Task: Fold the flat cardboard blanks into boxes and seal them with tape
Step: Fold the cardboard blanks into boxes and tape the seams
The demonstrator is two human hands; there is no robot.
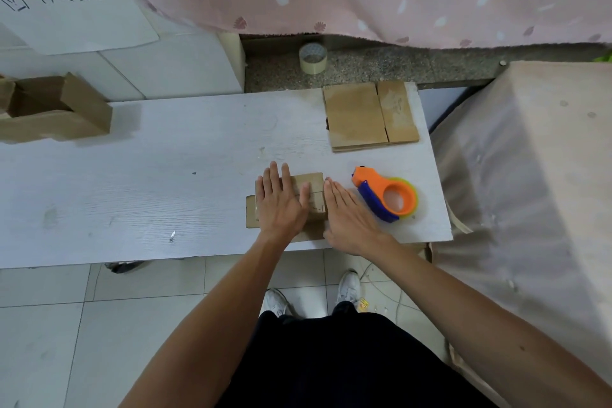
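Tabletop [132,192], near edge: our flat left hand [281,205] presses box [313,182]; right hand [347,219], straight-fingered beside it, nearest dispenser [387,195].

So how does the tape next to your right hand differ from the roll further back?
The near tape sits in an orange and blue dispenser; the far roll is bare. The dispenser lies on the white table; the far roll sits on the speckled ledge beyond it. The near tape looks yellowish, the far roll pale beige. Both lie flat and untouched.
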